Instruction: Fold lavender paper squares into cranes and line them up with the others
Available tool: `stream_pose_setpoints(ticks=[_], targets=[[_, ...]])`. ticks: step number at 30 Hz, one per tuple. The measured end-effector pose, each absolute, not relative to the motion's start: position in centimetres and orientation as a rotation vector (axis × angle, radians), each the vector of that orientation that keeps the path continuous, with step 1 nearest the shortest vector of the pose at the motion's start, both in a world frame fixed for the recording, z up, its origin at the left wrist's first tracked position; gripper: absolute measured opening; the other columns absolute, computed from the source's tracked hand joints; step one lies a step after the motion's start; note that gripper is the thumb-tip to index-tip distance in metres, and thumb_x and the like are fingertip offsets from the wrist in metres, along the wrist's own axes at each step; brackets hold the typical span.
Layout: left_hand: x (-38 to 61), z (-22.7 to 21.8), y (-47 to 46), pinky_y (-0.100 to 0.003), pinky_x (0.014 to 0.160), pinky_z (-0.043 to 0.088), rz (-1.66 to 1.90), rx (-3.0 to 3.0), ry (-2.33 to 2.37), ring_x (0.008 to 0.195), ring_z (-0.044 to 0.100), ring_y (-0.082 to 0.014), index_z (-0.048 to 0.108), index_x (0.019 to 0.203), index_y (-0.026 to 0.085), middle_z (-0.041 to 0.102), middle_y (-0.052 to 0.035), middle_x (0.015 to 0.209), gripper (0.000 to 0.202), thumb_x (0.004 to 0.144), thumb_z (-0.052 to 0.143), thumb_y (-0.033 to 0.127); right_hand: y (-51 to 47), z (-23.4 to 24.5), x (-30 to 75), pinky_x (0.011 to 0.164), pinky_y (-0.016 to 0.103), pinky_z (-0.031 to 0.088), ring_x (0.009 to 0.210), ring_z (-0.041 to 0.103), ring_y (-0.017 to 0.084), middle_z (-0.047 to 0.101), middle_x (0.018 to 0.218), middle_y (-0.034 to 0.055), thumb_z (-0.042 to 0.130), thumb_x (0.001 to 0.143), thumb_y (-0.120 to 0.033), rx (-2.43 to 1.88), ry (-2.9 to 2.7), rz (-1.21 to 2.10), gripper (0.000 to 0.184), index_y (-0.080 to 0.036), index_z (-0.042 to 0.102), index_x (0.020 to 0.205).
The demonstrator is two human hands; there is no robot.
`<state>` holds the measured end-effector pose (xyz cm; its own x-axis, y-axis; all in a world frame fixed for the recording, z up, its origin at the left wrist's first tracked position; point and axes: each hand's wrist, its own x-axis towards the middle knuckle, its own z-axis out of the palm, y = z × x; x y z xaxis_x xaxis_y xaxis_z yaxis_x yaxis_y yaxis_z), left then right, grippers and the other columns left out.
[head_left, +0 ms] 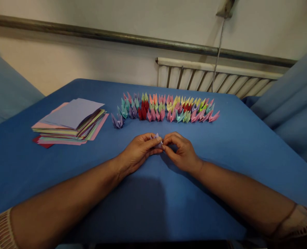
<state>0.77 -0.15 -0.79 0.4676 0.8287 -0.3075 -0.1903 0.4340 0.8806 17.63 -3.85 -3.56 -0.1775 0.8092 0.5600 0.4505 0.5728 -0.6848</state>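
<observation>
Both hands meet over the middle of the blue table (220, 145). My left hand (137, 150) and my right hand (181, 150) pinch a small folded lilac paper piece (157, 138) between their fingertips. Most of the piece is hidden by the fingers. Just beyond the hands stand rows of several small folded paper figures (166, 107) in pink, red, yellow, green, teal and purple. One purple folded figure (117, 121) stands at the left end, nearest my left hand.
A stack of coloured square paper sheets (72, 121) with a lilac sheet on top lies at the left of the table. A radiator (215, 79) and a metal pipe (117, 36) run along the wall behind. Blue fabric (295, 103) rises on the right.
</observation>
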Motion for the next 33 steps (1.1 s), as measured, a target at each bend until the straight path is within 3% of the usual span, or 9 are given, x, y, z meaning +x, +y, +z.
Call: stream_pose_setpoints(ticks=[7, 12, 26, 33], targets=[[0.67, -0.76, -0.13, -0.026, 0.077, 0.053, 0.732, 0.907, 0.825, 0.078, 0.060, -0.0109, 0.068, 0.086, 0.015, 0.063, -0.0014, 0.082, 0.023, 0.076, 0.076, 0.034, -3.60, -3.77, 17.66, 0.079, 0.032, 0.051, 0.083, 0.061, 0.016, 0.062, 0.087, 0.0021, 0.057, 0.082, -0.009, -1.041, -1.779, 0.453, 0.014, -0.023, 0.058, 0.083], [0.61, -0.76, -0.16, -0.026, 0.077, 0.054, 0.742, 0.892, 0.841, 0.082, 0.063, -0.0120, 0.066, 0.085, 0.015, 0.065, -0.0020, 0.091, 0.023, 0.070, 0.080, 0.027, -3.55, -3.84, 17.64, 0.078, 0.033, 0.051, 0.083, 0.061, 0.016, 0.062, 0.086, 0.0022, 0.057, 0.082, -0.009, -1.046, -1.769, 0.464, 0.014, -0.023, 0.058, 0.084], [0.66, -0.73, -0.12, -0.025, 0.073, 0.053, 0.718, 0.874, 0.846, 0.074, 0.060, -0.0105, 0.064, 0.076, 0.015, 0.063, 0.0004, 0.076, 0.021, 0.069, 0.080, 0.027, -3.68, -3.81, 17.64, 0.078, 0.031, 0.050, 0.082, 0.060, 0.016, 0.061, 0.086, 0.0016, 0.057, 0.082, -0.009, -1.016, -1.794, 0.469, 0.013, -0.023, 0.058, 0.084], [0.54, -0.86, 0.01, -0.026, 0.075, 0.055, 0.719, 0.896, 0.827, 0.079, 0.061, -0.0115, 0.067, 0.086, 0.015, 0.065, -0.0019, 0.086, 0.022, 0.075, 0.077, 0.031, -3.44, -3.96, 17.69, 0.077, 0.030, 0.049, 0.081, 0.059, 0.015, 0.061, 0.084, 0.0012, 0.057, 0.081, -0.007, -1.021, -1.757, 0.482, 0.015, -0.022, 0.058, 0.082]])
